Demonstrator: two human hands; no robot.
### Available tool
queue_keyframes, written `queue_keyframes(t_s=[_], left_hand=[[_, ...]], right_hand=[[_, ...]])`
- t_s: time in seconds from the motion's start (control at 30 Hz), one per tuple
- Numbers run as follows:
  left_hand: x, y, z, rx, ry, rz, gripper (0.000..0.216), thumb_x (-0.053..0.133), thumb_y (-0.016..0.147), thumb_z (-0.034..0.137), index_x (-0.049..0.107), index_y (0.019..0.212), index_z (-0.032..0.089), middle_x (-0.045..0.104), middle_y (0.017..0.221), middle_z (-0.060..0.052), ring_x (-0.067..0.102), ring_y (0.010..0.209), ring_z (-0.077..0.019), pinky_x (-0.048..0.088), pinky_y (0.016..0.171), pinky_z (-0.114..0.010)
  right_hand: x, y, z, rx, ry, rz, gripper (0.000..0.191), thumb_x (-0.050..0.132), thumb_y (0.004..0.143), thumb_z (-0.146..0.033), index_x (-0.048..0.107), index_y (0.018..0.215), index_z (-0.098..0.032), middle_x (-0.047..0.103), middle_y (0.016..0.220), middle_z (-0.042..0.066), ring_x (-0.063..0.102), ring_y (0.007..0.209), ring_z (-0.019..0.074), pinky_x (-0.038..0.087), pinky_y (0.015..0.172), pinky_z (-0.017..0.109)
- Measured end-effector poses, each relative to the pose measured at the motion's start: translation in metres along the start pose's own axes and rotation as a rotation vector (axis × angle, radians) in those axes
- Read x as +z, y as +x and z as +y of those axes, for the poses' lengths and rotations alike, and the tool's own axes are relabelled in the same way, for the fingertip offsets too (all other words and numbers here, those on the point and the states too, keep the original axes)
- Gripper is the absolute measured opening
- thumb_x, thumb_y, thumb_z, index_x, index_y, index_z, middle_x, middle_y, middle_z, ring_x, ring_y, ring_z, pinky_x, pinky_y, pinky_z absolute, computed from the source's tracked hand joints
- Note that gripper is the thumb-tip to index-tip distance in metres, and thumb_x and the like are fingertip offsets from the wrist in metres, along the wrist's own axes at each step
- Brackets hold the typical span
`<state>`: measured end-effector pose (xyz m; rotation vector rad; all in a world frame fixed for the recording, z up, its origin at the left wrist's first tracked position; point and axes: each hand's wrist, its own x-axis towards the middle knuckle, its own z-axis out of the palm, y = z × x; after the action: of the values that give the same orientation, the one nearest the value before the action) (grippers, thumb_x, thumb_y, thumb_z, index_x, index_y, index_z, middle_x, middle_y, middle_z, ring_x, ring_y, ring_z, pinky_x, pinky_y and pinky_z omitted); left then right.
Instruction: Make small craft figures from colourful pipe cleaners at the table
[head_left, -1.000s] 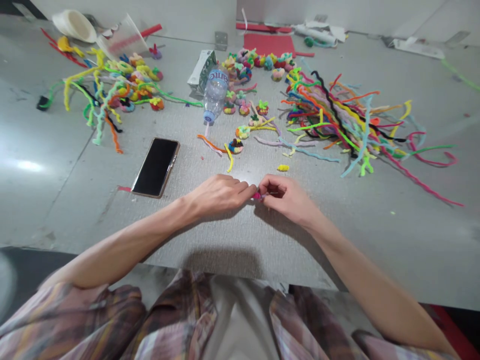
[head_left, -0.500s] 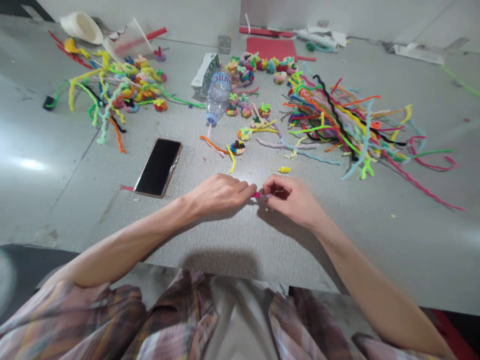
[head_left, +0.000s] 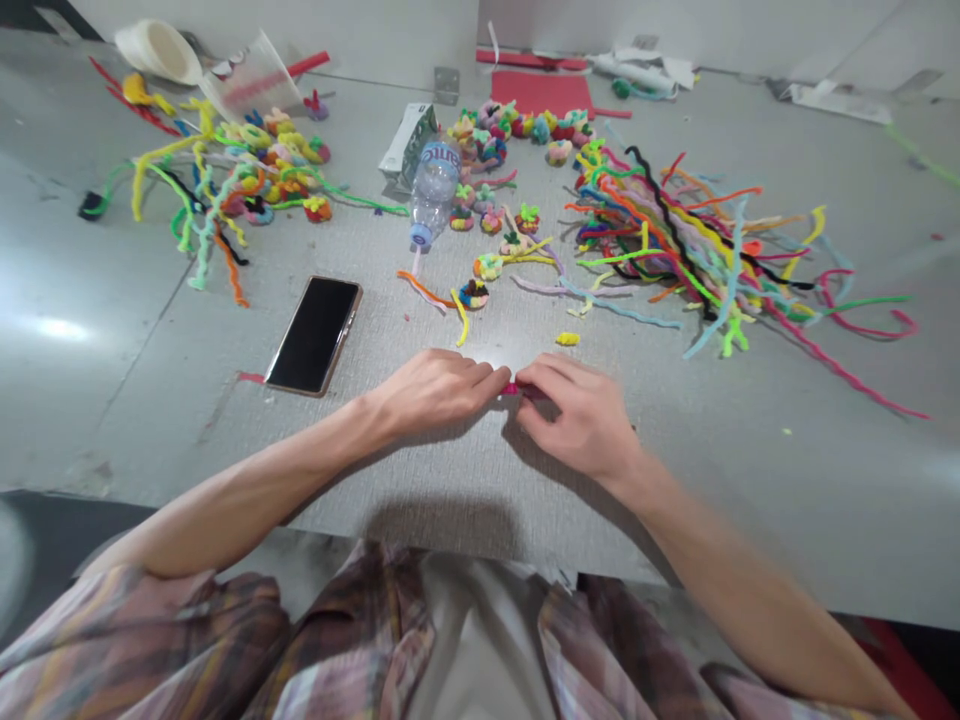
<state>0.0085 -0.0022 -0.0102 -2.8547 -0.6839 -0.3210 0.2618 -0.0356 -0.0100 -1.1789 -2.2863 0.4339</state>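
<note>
My left hand [head_left: 439, 390] and my right hand [head_left: 574, 410] meet fingertip to fingertip low over the grey table [head_left: 450, 480]. Both pinch a small pink pipe-cleaner piece [head_left: 511, 389] between them; only a sliver of it shows. My right hand lies palm down with its fingers curled over the piece. A small yellow scrap [head_left: 567, 339] lies just beyond my right hand. A black phone [head_left: 313, 334] lies face up to the left of my left hand.
A heap of loose coloured pipe cleaners [head_left: 690, 245] spreads at the right. Several coiled pipe-cleaner rings [head_left: 510, 140] sit at the back centre beside a lying plastic bottle [head_left: 430, 190]. Another tangle [head_left: 225, 190] lies at the left, with a white bowl [head_left: 156, 50] behind.
My right hand has rolled over from a raised pinch to palm down, its fingers now covering the pink piece. My left hand has barely moved.
</note>
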Motion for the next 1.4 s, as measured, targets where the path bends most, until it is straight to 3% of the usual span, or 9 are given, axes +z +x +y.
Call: queue_keyframes(t_s=[0.3, 0.5, 1.07, 1.4], left_hand=[[0.002, 0.0, 0.001, -0.056, -0.068, -0.058, 0.021, 0.047, 0.119, 0.018, 0.065, 0.107, 0.018, 0.068, 0.077, -0.001, 0.064, 0.063, -0.0161, 0.041, 0.057, -0.03], [0.004, -0.001, -0.005, -0.046, -0.16, -0.063, 0.02, 0.049, 0.118, 0.016, 0.065, 0.107, 0.017, 0.071, 0.078, -0.001, 0.066, 0.064, -0.0154, 0.042, 0.058, -0.028], [0.002, -0.002, -0.012, -0.042, -0.086, -0.119, 0.019, 0.05, 0.119, 0.022, 0.068, 0.118, 0.018, 0.072, 0.08, -0.002, 0.067, 0.068, -0.016, 0.039, 0.057, -0.028], [0.005, -0.004, -0.016, -0.029, -0.08, -0.064, 0.017, 0.05, 0.119, 0.021, 0.067, 0.118, 0.018, 0.072, 0.079, -0.001, 0.069, 0.067, -0.0154, 0.036, 0.054, -0.03]], right_hand=[[0.0, 0.0, 0.0, -0.106, -0.259, -0.08, 0.015, 0.059, 0.107, -0.023, 0.071, 0.097, -0.023, 0.075, 0.095, 0.01, 0.064, 0.096, 0.0292, 0.045, 0.085, 0.044], [0.003, -0.001, 0.004, -0.077, -0.255, -0.088, 0.011, 0.062, 0.104, -0.022, 0.07, 0.096, -0.024, 0.076, 0.093, 0.008, 0.064, 0.092, 0.0282, 0.043, 0.085, 0.043], [-0.003, 0.001, 0.006, -0.073, -0.238, -0.042, 0.015, 0.061, 0.104, -0.023, 0.07, 0.092, -0.024, 0.075, 0.086, 0.007, 0.063, 0.086, 0.0264, 0.039, 0.082, 0.043], [-0.005, 0.003, 0.008, -0.094, -0.284, -0.026, 0.016, 0.06, 0.102, -0.021, 0.072, 0.091, -0.022, 0.076, 0.085, 0.005, 0.066, 0.084, 0.0246, 0.041, 0.083, 0.04]])
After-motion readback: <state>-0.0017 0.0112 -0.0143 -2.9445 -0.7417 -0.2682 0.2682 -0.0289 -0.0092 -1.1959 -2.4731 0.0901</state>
